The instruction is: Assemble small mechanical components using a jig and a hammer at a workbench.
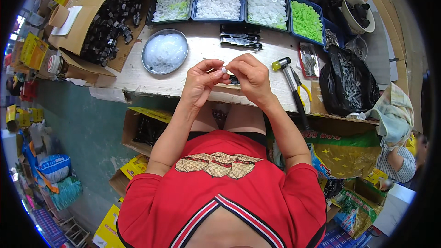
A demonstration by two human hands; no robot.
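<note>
Close together above the table's front edge, my two hands meet at the fingertips. A small white plastic piece (224,70) sits between them, pinched by thumb and finger of my left hand (201,81). The fingers of my right hand (252,77) are closed right beside it; what they grip is hidden. Under the fingers a dark part (234,80) shows only in part. Beyond the hands lie several long black assemblies (240,37) side by side. A round metal dish (145,62) with a whitish, glossy mass stands to the left.
Along the back are blue trays of white pieces (218,1) and bright green pieces (306,22). At right lie a hammer (294,87), yellow-handled pliers (302,87) and a black bag (337,87) of metal parts. A carton (73,41) of black parts stands left.
</note>
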